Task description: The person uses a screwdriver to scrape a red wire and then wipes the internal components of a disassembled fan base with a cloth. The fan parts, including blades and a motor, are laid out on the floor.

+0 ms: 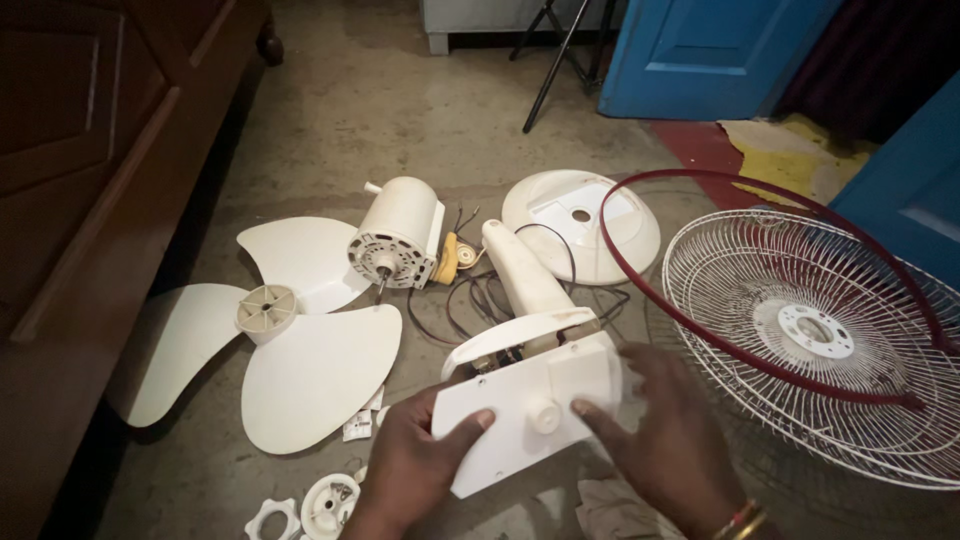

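The fan control housing [530, 410] is plain white, with a white round knob [544, 414] on its face. The three-bladed fan blade [270, 335] is creamy white with a slightly darker beige hub. The motor [398, 235] is cream, its front plate pierced with dark slots, and a yellow part [447, 260] sits beside it with thin black wires [470, 305]. The round base cover [580, 225] is white. The wire fan guard [810, 340] is white, a pattern of fine radial spokes, and the guard rim ring [700, 290] is dark red. The floor [400, 110] is dull grey concrete. The door [700, 50] is bright blue, the wooden cabinet [90, 170] dark brown.
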